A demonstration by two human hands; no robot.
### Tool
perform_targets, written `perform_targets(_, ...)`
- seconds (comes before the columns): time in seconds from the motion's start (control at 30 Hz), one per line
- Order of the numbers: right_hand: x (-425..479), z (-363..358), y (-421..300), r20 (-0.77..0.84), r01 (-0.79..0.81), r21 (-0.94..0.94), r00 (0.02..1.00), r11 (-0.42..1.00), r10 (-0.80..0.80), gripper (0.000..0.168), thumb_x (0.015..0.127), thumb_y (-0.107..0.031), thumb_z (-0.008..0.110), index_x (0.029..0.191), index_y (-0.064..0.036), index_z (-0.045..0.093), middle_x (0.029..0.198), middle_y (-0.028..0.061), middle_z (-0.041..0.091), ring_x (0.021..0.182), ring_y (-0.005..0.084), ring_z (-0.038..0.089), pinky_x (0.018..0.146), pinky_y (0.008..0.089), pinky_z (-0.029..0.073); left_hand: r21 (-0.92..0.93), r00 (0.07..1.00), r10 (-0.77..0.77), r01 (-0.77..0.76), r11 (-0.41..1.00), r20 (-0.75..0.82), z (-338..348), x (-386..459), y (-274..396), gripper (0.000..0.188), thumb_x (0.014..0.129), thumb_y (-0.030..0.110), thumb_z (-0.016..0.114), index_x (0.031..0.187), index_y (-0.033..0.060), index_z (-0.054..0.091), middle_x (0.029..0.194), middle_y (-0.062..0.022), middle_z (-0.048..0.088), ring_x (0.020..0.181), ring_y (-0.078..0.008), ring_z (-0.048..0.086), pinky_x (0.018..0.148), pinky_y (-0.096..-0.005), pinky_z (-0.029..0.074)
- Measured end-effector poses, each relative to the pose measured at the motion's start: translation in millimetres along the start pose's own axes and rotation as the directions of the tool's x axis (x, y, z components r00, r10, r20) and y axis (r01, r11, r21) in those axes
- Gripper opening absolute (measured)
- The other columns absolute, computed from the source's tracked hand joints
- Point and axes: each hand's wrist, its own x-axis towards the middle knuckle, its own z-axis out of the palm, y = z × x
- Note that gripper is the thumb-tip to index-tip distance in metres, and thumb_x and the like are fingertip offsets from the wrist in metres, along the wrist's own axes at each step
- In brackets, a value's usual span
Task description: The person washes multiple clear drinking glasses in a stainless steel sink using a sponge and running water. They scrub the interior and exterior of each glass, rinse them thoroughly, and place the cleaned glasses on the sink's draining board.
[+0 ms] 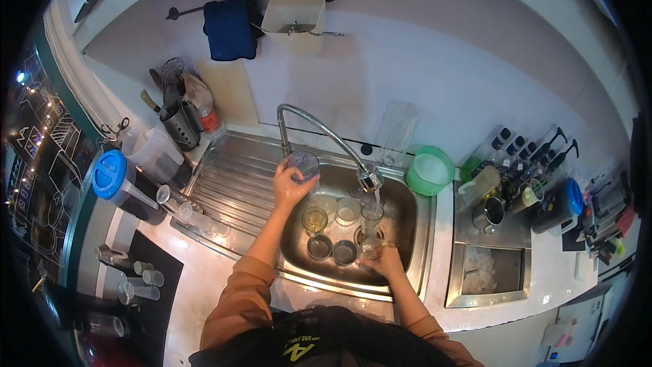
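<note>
My left hand grips a clear glass above the left rim of a stainless steel sink. Low in the basin, my right hand holds a clear glass by its lower end. Water runs from the flexible chrome faucet into the glass mouth above this hand; the stream blurs its outline. Standing in the sink are a glass with yellowish contents, a clear glass and two short dark-looking cups.
A ribbed drainboard adjoins the sink on the left, with clear glasses along its edge. A green tub sits behind the right rim. Farther right are an ice bin, a metal pitcher and several bottles.
</note>
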Motion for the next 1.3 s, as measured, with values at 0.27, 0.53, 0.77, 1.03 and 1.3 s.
perform_targets(0.27,6,16,16,-0.233,-0.017,0.128,0.971,0.992,0.047,0.048,0.050,-0.034,0.087,0.050,0.001,0.053,0.051,0.0138,0.052,0.051,0.0263,0.053,0.051,0.0348,0.045,0.170,0.885,-0.147,0.079,0.982,0.441,45,-24,-63,0.033,0.052,0.033,0.084,0.073,0.0111,0.070,0.115,-0.0235,0.050,0.111,-0.0363,0.049,0.095,-0.0414,0.041)
perform_targets(0.53,2,-10,16,-0.166,-0.234,0.279,0.943,0.931,0.287,0.051,0.053,-0.032,0.087,0.047,0.000,0.048,0.045,0.0087,0.045,0.044,0.0159,0.044,0.046,0.0309,0.039,0.063,0.936,-0.187,0.177,0.982,0.297,20,-15,-6,0.031,0.067,0.022,0.078,0.095,0.0107,0.069,0.110,-0.0159,0.053,0.107,-0.0287,0.052,0.090,-0.0372,0.044)
perform_targets(0.77,-8,-58,-1,-0.015,-0.217,0.831,0.912,0.513,0.411,0.035,0.071,-0.018,0.079,0.053,-0.004,0.053,0.055,0.0039,0.054,0.052,0.0132,0.055,0.056,0.0286,0.053,-0.640,0.792,-0.202,0.591,0.491,0.576,-5,-125,129,0.055,0.086,0.008,0.061,0.131,0.0033,0.031,0.112,-0.0104,0.048,0.107,-0.0177,0.050,0.086,-0.0306,0.046)
perform_targets(1.03,-14,-34,-40,0.481,-0.305,0.800,0.840,-0.516,0.250,0.048,0.083,-0.040,0.063,0.117,-0.009,0.049,0.109,0.0060,0.058,0.092,0.0226,0.061,0.072,0.0340,0.058,-0.614,0.686,-0.303,0.727,0.308,0.661,31,-177,132,0.058,0.082,0.013,0.066,0.128,0.0036,0.032,0.125,-0.0122,0.044,0.118,-0.0180,0.043,0.101,-0.0346,0.034)
perform_targets(1.3,-20,-26,-41,0.425,-0.362,0.886,0.884,-0.291,0.194,0.054,0.085,-0.053,0.046,0.115,-0.009,0.048,0.098,0.0064,0.059,0.078,0.0192,0.059,0.060,0.0301,0.051,-0.756,0.639,-0.456,0.642,-0.127,0.619,43,-139,120,0.034,0.082,0.005,0.063,0.112,0.0037,0.046,0.110,-0.0098,0.055,0.100,-0.0213,0.057,0.090,-0.0355,0.045)
